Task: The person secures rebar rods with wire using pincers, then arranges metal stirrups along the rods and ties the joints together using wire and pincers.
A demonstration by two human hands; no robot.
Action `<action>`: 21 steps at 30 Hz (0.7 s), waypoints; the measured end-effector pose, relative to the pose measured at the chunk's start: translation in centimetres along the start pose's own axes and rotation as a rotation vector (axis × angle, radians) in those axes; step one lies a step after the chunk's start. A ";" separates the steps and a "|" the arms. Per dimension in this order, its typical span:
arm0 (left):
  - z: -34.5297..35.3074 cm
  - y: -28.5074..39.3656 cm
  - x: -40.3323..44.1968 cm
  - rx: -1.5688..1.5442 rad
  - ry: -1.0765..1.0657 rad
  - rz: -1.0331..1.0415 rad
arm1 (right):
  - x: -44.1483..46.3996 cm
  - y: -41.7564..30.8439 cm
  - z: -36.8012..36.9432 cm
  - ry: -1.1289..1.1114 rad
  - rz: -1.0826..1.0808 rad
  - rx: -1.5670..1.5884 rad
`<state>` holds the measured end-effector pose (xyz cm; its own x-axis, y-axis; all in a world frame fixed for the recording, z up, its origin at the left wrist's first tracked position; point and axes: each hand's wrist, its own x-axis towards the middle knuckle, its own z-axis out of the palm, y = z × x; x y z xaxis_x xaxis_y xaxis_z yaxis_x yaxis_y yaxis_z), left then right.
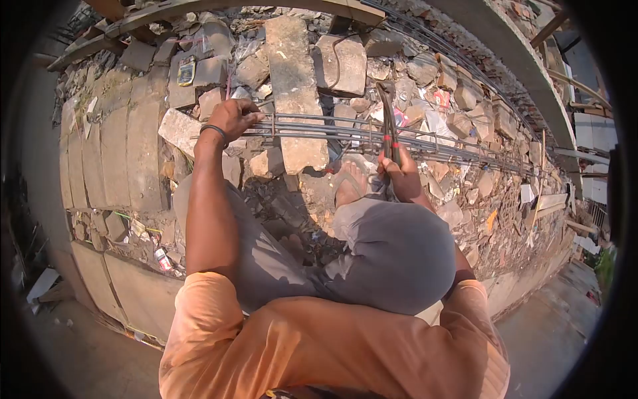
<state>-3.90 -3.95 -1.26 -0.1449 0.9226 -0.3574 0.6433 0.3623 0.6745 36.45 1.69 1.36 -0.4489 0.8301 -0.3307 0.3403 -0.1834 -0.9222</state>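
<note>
A bundle of long steel rebar (299, 126), held together by thin stirrups, runs from left to right in front of me. My left hand (236, 120) is closed round the bars at their left end, the wrist wearing a dark band. In my right hand (402, 174) are dark pincers (388, 113) with red marks on the handles. Their head points away from me and overlaps the bars; whether the jaws touch any steel I cannot tell. Beneath the bars lies a long concrete slab (292, 80). My sandalled foot (351, 181) rests just this side of the rebar.
Broken bricks and rubble (458, 120) with litter cover the ground. More steel rods (445, 46) lie along a concrete beam (505, 40) at the upper right. Paving slabs (119, 153) stand to the left, and a wooden plank (219, 8) crosses the top.
</note>
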 end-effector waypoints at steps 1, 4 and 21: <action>0.0 0.4 -0.1 -0.116 -0.020 0.048 | -2.1 2.3 -0.8 0.156 0.074 -0.052; 0.0 0.2 0.6 -0.114 -0.048 -0.030 | -8.1 8.8 -2.9 0.578 0.334 -0.252; -3.8 5.8 -4.1 0.041 0.126 0.042 | -17.6 9.5 -6.8 0.132 0.881 -0.360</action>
<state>-2.44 -5.10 6.59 -0.2089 0.9471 -0.2437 0.6806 0.3198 0.6591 53.26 -11.06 -0.24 0.1785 0.5286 -0.8299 0.7543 -0.6151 -0.2296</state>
